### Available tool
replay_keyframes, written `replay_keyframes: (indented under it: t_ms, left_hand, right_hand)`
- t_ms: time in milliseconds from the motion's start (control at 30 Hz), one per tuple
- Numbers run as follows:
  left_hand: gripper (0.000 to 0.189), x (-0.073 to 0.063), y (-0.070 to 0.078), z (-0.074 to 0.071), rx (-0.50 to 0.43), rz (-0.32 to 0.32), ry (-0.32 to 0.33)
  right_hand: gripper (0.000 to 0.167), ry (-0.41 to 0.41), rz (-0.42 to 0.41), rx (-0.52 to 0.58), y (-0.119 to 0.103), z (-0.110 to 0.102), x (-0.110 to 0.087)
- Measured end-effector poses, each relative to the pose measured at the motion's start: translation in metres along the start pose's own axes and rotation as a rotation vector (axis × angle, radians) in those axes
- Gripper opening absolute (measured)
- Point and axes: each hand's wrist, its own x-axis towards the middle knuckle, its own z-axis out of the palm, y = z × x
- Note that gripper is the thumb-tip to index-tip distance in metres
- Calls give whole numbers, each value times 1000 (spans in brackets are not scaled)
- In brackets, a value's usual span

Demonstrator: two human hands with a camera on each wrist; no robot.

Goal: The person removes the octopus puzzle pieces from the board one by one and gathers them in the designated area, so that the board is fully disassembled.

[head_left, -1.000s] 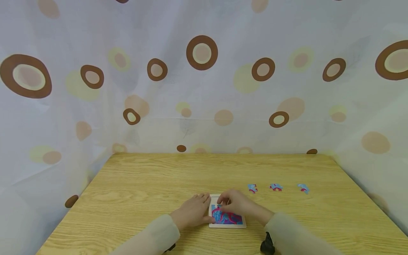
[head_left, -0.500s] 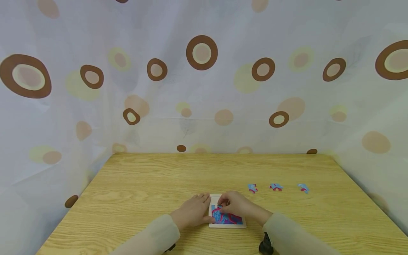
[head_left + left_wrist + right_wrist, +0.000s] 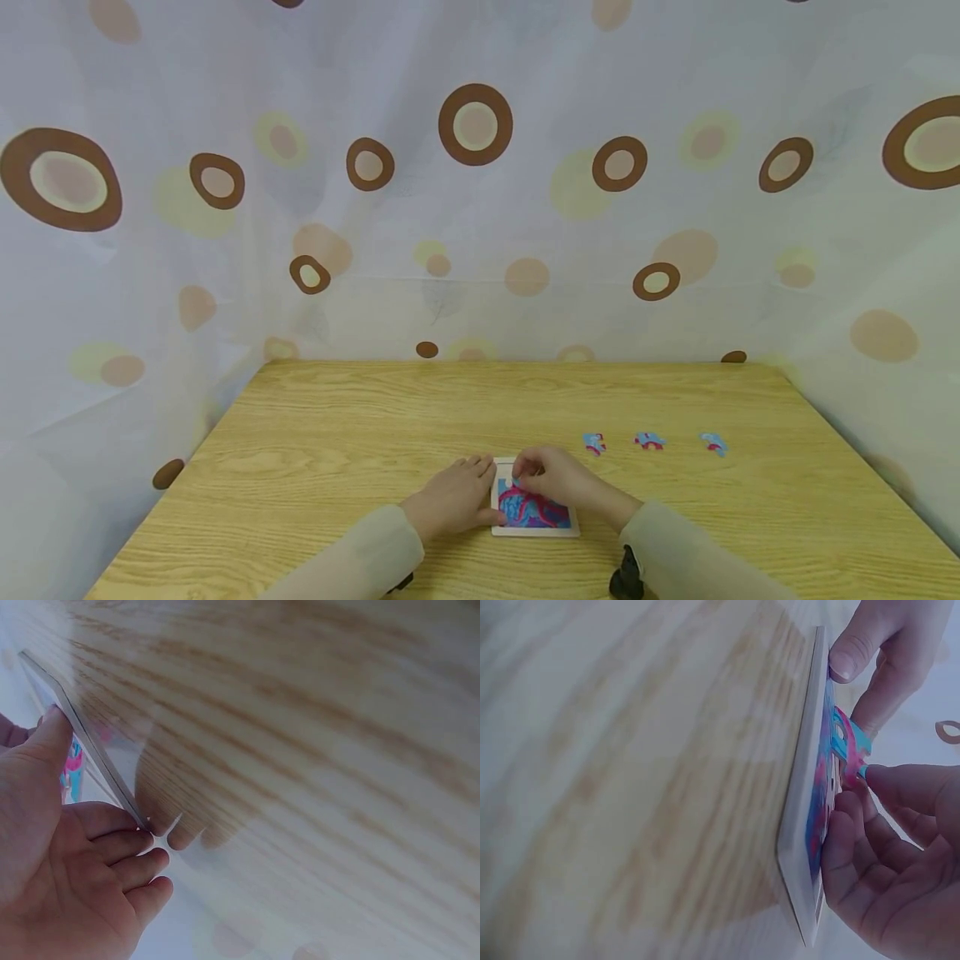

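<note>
A shallow puzzle tray (image 3: 536, 534) with a pale frame lies on the table, its blue, pink and purple picture partly covered by my hands. My left hand (image 3: 453, 497) rests along the tray's left side, thumb on the near corner, fingers fairly straight. In the left wrist view that thumb lies on the frame (image 3: 101, 761) and the fingertips touch its side. Over the tray's upper part, my right hand (image 3: 567, 483) pinches a jigsaw piece. This blue and pink jigsaw piece (image 3: 853, 746) stands tilted up from the picture in the right wrist view.
Three loose jigsaw pieces lie apart in a row to the right: a near one (image 3: 595, 443), a middle one (image 3: 649, 440) and a far-right one (image 3: 714, 442). A patterned curtain (image 3: 480, 208) rises behind the wooden table (image 3: 360, 417) and along both sides.
The right fingers shift slightly over the tray's upper part, so the held piece and the picture beneath look a little different. The left hand and the loose pieces stay put.
</note>
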Motion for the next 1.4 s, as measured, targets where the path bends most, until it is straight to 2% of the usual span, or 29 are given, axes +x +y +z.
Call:
replay_keyframes:
  t_ms: [167,433,700,1033,1200,1400]
  left_hand:
    - [78,0,0,-1,-17,-5,-7]
    - [77,0,0,-1,-26,-10,-3]
    - [75,1,1,-1,-40,-2,2]
    - [75,1,1,-1,-34,-7,-13]
    - [75,1,1,-2,-41,-9,-17]
    - [75,0,1,-1,-53,-10,-18]
  right_hand:
    - [4,22,17,8,0,1,-1]
    - [7,15,74,89,2,0,-1]
    - [9,8,108,205,7,-13,-7]
    - [13,92,137,188,31,-51,-29]
    - [13,105,128,120,48,-65,-43]
    - [13,83,138,57,62,-75,-55]
